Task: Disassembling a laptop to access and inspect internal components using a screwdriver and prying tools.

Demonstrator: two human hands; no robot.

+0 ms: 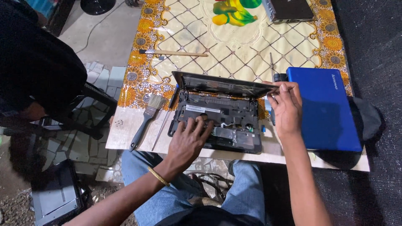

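On opened laptop base [226, 121]: L hand [188, 140] fingers spread flat; R hand [287, 109] pinching lifted panel [222, 85].

Left hand [189, 140] lies palm-down, fingers spread and pressing flat, a gold bangle at the wrist. Right hand [286, 106] reaches forward, forearm extended, fingertips pinched together in a light grip.

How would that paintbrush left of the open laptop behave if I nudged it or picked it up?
The paintbrush looks light, with a slim dark handle. Its flat bristle head would probably stop it rolling, so a nudge likely slides or pivots it on the glossy tablecloth. The bristles would probably flex while the handle stays stiff.
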